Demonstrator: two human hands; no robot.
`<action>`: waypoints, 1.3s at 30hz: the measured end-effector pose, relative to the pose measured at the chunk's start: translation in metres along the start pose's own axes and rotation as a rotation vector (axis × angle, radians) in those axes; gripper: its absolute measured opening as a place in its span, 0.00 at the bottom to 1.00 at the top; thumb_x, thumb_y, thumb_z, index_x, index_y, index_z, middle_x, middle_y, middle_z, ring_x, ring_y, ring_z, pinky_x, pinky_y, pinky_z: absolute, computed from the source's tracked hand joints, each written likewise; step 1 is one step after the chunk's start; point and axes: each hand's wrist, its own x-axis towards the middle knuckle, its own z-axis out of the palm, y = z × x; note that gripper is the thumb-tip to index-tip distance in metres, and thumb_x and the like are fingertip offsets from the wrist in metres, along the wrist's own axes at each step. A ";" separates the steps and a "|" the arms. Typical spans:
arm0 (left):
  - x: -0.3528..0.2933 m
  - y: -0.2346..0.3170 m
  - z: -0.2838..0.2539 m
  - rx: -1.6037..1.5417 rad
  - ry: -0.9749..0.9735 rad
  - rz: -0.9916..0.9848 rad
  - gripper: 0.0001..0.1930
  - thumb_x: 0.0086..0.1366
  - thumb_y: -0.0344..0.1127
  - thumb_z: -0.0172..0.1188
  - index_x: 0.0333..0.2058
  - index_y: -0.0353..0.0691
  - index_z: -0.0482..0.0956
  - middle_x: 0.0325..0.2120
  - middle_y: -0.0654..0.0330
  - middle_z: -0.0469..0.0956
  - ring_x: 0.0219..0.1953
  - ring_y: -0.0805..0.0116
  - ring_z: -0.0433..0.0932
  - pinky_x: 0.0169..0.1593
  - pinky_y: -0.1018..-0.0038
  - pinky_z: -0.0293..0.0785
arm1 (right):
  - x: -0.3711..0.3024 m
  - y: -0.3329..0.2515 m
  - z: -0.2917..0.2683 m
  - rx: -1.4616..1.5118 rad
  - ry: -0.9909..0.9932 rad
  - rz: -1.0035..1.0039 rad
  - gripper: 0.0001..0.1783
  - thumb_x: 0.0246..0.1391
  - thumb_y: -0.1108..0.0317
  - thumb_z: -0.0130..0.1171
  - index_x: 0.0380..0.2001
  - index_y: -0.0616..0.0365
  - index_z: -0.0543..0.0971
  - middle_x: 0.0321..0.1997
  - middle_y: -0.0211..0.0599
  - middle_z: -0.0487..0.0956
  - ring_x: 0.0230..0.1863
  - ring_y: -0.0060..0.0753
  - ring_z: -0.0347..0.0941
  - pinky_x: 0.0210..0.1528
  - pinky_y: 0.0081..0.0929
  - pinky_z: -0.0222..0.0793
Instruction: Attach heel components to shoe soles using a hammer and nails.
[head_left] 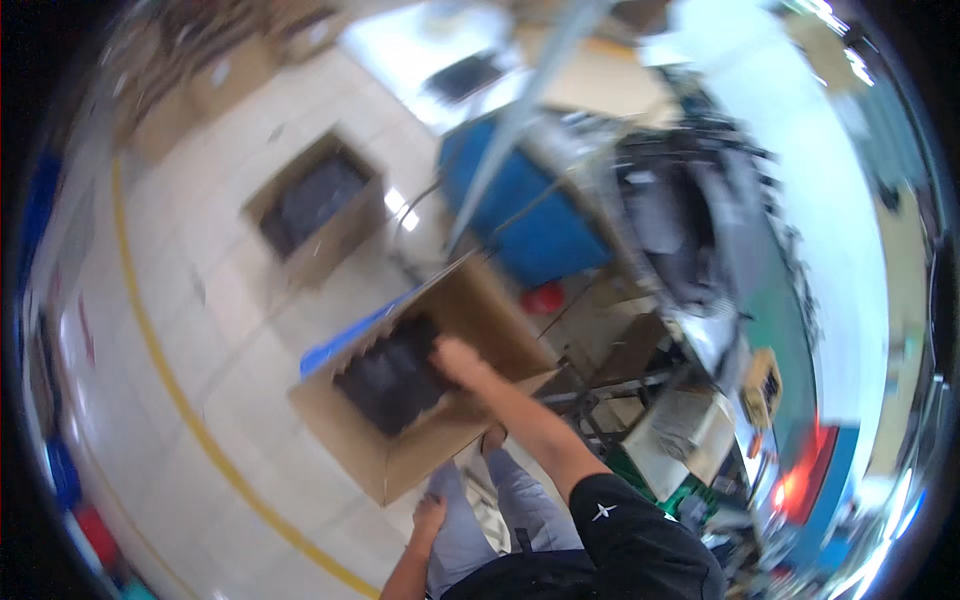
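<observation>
An open cardboard box [345, 445] stands tilted in view before my legs. Dark, flat-looking parts [395, 375] lie packed inside it, their kind too blurred to make out. My right hand [458, 361] reaches down into the box at the right edge of these parts. Its fingers look curled in, and whatever they hold is lost in blur. Beside my left thigh, just outside the box's near side, hangs my left hand [430, 514], loosely closed with nothing seen in it.
Another open carton [335, 235] with dark contents stands on the tiled floor farther off. A blue bin [525, 215] and a slanting pale pole [520, 110] are beyond the box. Cluttered equipment fills the right side. A yellow floor line [190, 415] curves along the left.
</observation>
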 end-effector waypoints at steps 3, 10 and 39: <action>0.022 -0.004 -0.025 0.380 -0.099 0.252 0.30 0.65 0.53 0.46 0.55 0.32 0.70 0.50 0.38 0.74 0.54 0.42 0.73 0.60 0.55 0.66 | -0.106 -0.072 -0.122 0.585 0.282 -0.343 0.17 0.64 0.60 0.51 0.46 0.62 0.72 0.33 0.43 0.79 0.34 0.41 0.77 0.38 0.36 0.74; -0.037 0.206 -0.087 0.281 -0.471 0.827 0.16 0.68 0.41 0.51 0.44 0.34 0.77 0.38 0.54 0.80 0.41 0.63 0.77 0.47 0.69 0.73 | -0.397 0.023 -0.308 0.771 0.944 0.086 0.23 0.65 0.57 0.49 0.22 0.63 0.76 0.19 0.35 0.76 0.21 0.23 0.71 0.26 0.26 0.67; -0.312 0.518 -0.135 -1.625 0.066 1.316 0.22 0.68 0.22 0.50 0.60 0.34 0.60 0.54 0.55 0.71 0.54 0.72 0.69 0.55 0.79 0.66 | -0.385 0.090 -0.398 0.846 0.716 -0.257 0.23 0.68 0.59 0.47 0.57 0.66 0.65 0.50 0.36 0.71 0.50 0.24 0.63 0.57 0.22 0.57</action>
